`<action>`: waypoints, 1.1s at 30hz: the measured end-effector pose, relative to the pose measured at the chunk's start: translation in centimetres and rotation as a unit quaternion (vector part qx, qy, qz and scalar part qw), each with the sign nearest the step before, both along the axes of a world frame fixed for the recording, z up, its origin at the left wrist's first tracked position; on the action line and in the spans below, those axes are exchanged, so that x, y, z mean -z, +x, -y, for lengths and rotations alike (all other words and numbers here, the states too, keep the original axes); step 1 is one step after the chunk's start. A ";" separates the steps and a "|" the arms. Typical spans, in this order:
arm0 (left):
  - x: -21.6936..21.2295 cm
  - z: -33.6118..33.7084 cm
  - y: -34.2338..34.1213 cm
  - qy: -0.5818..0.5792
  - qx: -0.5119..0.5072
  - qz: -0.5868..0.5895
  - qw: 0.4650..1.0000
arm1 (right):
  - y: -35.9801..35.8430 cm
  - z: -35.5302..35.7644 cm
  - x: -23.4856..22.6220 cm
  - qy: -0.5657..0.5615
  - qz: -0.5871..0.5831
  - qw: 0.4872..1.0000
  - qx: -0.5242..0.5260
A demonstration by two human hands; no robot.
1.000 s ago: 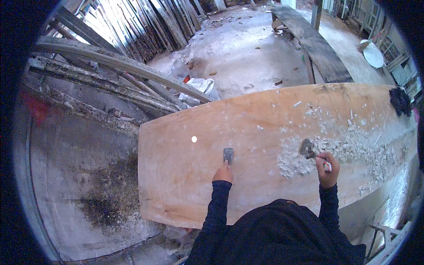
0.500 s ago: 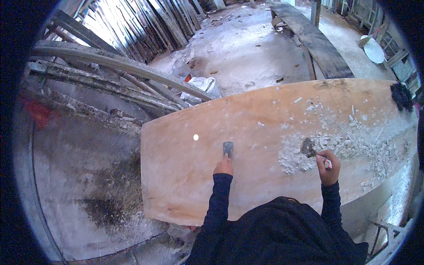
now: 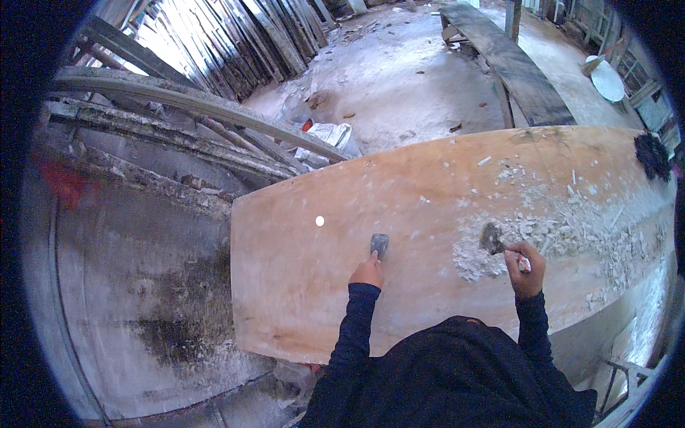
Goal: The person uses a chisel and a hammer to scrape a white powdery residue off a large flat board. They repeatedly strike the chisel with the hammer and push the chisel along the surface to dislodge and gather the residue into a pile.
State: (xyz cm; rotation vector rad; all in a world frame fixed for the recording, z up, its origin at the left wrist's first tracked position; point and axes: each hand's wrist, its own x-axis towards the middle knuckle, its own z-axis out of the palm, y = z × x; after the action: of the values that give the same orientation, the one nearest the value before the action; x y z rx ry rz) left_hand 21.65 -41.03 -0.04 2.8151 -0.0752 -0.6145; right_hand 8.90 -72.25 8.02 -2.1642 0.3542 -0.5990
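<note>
My left hand (image 3: 367, 273) is closed on a scraper (image 3: 379, 245) with a wide grey blade, held over the bare left-middle of a wooden tabletop (image 3: 285, 285). In my right hand (image 3: 525, 269) is a brush (image 3: 491, 238) with dark bristles and a red and white handle, gripped in closed fingers. Its bristles rest at the left edge of a spread of white flakes and crumbs (image 3: 571, 232). A round white disc (image 3: 320, 221) lies on the tabletop to the left of the scraper.
A black bristly clump (image 3: 652, 157) sits at the tabletop's far right corner. Beyond stand a long dark bench (image 3: 506, 64) and a white oval piece (image 3: 607, 80). Old wooden beams (image 3: 178, 103) lean at the left, near a white sack (image 3: 332, 138).
My left hand has shifted right with the scraper, whose blade now tilts rightward. My right hand and the brush have moved slightly left.
</note>
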 end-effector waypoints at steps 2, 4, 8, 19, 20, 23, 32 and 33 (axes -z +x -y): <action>0.5 -0.5 -0.2 -0.028 0.004 0.006 1.000 | 0.3 -0.4 -0.4 -0.014 0.010 1.000 -0.011; 0.8 -0.5 -0.9 -0.048 0.008 0.006 0.999 | 0.7 -0.7 -0.5 -0.010 0.016 1.000 -0.015; 1.6 1.5 -1.1 -0.027 -0.007 0.019 0.999 | 0.8 -0.6 -0.1 0.008 0.007 1.000 -0.013; 2.0 2.7 0.4 -0.008 -0.004 0.031 0.999 | -0.2 0.3 0.1 -0.003 0.005 1.000 0.006; 2.3 2.9 1.3 -0.008 -0.009 0.034 0.999 | -0.2 0.2 0.0 0.013 -0.006 1.000 0.012; 3.2 3.3 4.7 -0.006 -0.023 0.042 0.999 | 0.1 -0.1 0.0 0.008 -0.009 1.000 0.001; 1.4 4.2 6.0 -0.006 -0.032 0.030 0.999 | 0.3 0.2 0.4 -0.001 -0.006 1.000 -0.004; 2.1 3.8 5.3 -0.013 -0.029 0.035 0.999 | 0.2 0.2 0.6 0.000 -0.004 1.000 -0.004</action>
State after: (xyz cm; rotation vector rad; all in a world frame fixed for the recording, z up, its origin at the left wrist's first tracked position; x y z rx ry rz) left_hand 26.97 -44.78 -2.10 2.8022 -0.0133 -0.4988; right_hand 9.08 -72.45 7.47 -2.1674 0.3513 -0.5856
